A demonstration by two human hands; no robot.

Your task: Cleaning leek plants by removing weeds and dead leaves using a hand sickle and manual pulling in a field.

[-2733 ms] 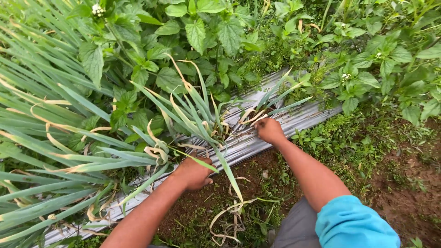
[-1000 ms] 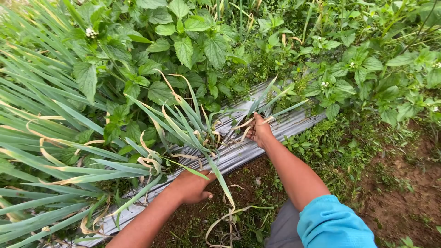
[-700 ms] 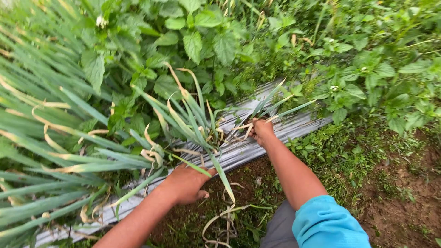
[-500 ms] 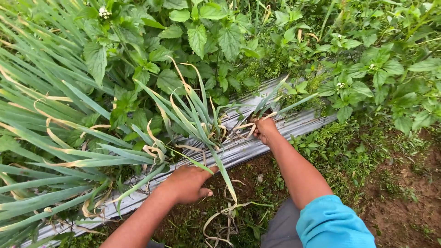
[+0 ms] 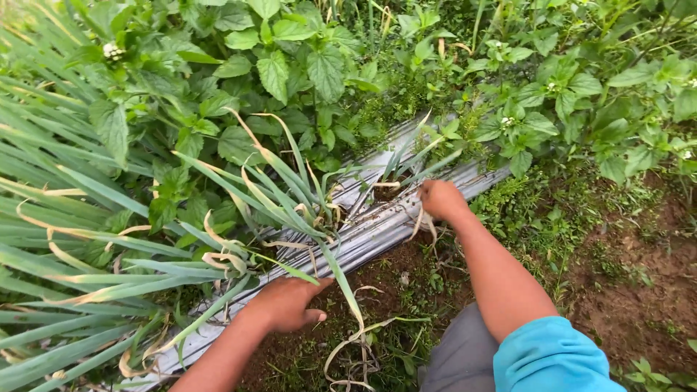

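Your right hand [image 5: 441,199] is closed in a fist around a few dry, pale leaf strands [image 5: 423,225] that hang down from it, just at the edge of the silver plastic mulch sheet [image 5: 377,232] that runs diagonally across the garden bed. Right beside that hand, a small green onion plant [image 5: 406,161] stands in a hole in the sheet, and the strands seem to come from its base, though the fist hides the exact spot. Your left hand [image 5: 288,303] rests palm down on the dark soil [image 5: 406,279] at the lower edge of the sheet, fingers [image 5: 314,317] spread loosely and gripping nothing. A larger clump of green onion [image 5: 290,196] with yellowed tips rises from the sheet just above it, one long leaf drooping past your thumb. Withered leaves [image 5: 356,356] lie on the soil between your arms. Broad-leaved weeds [image 5: 290,72] crowd the far side of the sheet, and long onion blades [image 5: 65,239] fill the left.
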